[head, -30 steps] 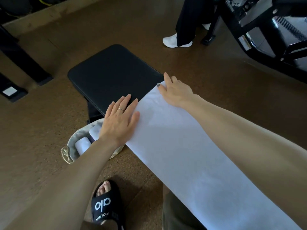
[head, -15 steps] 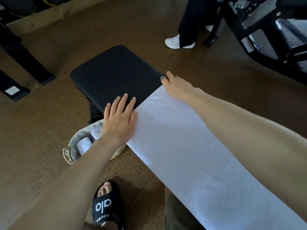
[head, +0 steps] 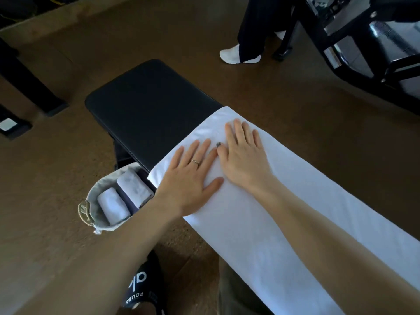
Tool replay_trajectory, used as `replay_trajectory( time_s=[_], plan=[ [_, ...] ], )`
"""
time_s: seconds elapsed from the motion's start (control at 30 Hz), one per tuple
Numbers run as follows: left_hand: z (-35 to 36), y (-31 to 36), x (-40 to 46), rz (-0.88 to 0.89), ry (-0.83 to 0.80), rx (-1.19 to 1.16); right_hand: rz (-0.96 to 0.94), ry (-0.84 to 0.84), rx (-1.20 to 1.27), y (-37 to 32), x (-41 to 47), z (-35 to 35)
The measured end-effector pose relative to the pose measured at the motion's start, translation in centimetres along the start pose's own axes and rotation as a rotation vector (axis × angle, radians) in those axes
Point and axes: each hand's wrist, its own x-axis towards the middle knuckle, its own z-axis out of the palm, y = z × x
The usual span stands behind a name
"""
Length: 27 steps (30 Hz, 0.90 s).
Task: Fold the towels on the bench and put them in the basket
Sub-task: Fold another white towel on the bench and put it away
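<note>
A long white towel lies spread along the black padded bench, its far end reaching about the bench's middle. My left hand and my right hand rest flat side by side on the towel near that far end, fingers straight, thumbs almost touching. On the floor left of the bench stands a round lined basket holding two rolled white towels.
My foot in a black slide sandal is on the brown floor beside the basket. Another person's leg and white shoe stand beyond the bench. Black gym machine frames fill the upper right; dark equipment feet sit at far left.
Both hands have left the towel's far corners and come together onto the middle of the towel, now lying flat on it. The towel's far end sits smoother.
</note>
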Motion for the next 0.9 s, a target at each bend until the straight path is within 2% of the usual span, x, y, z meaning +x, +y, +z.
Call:
replay_trajectory(
  time_s=[0.27, 0.4, 0.53, 0.63, 0.73, 0.83, 0.9],
  plan=[
    [-0.4, 0.0, 0.0, -0.032, -0.031, -0.013, 0.038, 0.016, 0.094, 2.0, 1.8, -1.5],
    [-2.3, 1.9, 0.5, -0.082, 0.05, -0.007, 0.185, 0.11, 0.131, 5.4, -3.5, -2.7],
    [-2.9, 8.4, 1.6, 0.09, 0.106, -0.013, 0.326, 0.124, 0.116, 8.8, -10.2, -2.3],
    [-2.1, 12.4, 3.6, 0.189, 0.013, 0.043, 0.374, 0.102, 0.087, 11.1, -13.7, -1.2],
    [-2.0, 11.3, 5.6, 0.101, -0.127, 0.067, 0.44, 0.144, 0.07, 13.7, -16.4, -1.2],
    [-2.9, 11.9, 6.7, 0.025, -0.045, 0.098, 0.477, 0.24, 0.107, 15.6, -17.5, -1.8],
    [-3.1, 15.7, 6.9, 0.098, -0.002, 0.116, 0.426, 0.264, 0.095, 16.1, -18.1, -0.9]
  ],
)
